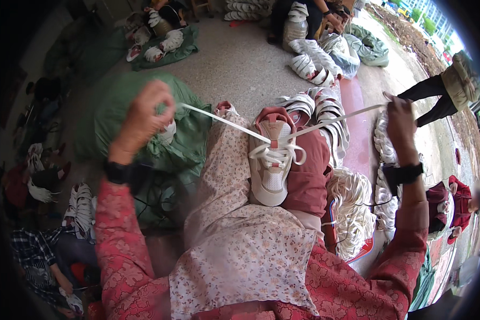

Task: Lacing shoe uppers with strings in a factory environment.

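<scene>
A white and beige sneaker (269, 181) with a pink lining rests on my lap, toe toward me. White lace runs criss-cross over its tongue, with a loop standing out at the right. Raised to the left, my left hand (149, 109) pinches one end of the shoelace (224, 120). My right hand (401, 125), high on the other side, grips the other end. Both lengths stretch tight from the top of the shoe in a wide V. Under the shoe lie my floral apron (240, 240) and reddish trousers.
A red basket (364, 250) heaped with white laces (351, 208) stands by my right leg. Rows of sneakers (330, 117) lie ahead of it. A green sack (122, 106) bulges at my left. Several people work around, one standing (448, 85) at the far right.
</scene>
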`<state>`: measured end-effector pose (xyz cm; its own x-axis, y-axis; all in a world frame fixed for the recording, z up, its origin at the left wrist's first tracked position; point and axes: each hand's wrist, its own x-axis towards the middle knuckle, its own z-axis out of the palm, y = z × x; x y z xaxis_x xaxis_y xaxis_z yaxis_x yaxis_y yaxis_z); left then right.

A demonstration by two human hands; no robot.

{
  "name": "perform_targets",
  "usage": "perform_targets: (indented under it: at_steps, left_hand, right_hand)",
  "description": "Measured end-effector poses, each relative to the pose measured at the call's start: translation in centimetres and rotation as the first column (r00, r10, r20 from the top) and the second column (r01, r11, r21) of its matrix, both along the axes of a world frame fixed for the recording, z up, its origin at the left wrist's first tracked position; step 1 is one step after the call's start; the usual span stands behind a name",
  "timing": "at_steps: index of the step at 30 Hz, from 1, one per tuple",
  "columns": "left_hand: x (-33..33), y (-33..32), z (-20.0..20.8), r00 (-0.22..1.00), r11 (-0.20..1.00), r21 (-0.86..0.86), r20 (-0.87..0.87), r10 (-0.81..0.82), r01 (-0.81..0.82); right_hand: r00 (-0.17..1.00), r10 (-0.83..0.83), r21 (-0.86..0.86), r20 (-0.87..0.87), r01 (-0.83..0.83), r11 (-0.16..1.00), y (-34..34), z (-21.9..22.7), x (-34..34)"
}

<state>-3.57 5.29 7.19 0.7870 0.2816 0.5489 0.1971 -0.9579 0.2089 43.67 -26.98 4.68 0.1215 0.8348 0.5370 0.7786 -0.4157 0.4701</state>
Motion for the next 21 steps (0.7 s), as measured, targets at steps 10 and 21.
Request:
perform_targets:
  at_steps: [10,21]
  left_hand:
    - [-12.8,6.6,-6.3,0.893,0.894,-0.019,-0.078,0.444,-0.447]
    - [6.1,-8.9,-12.0,0.987,0.911,-0.388,0.132,-0.094,0.138]
  right_hand:
    - [0.717,-0.383,0.05,-0.583,0.501,0.864,-10.0,-12.0,3.6]
    - [-0.908,0.077,0.073,-0.411,0.052,0.996,2.3,-11.4,-16.5]
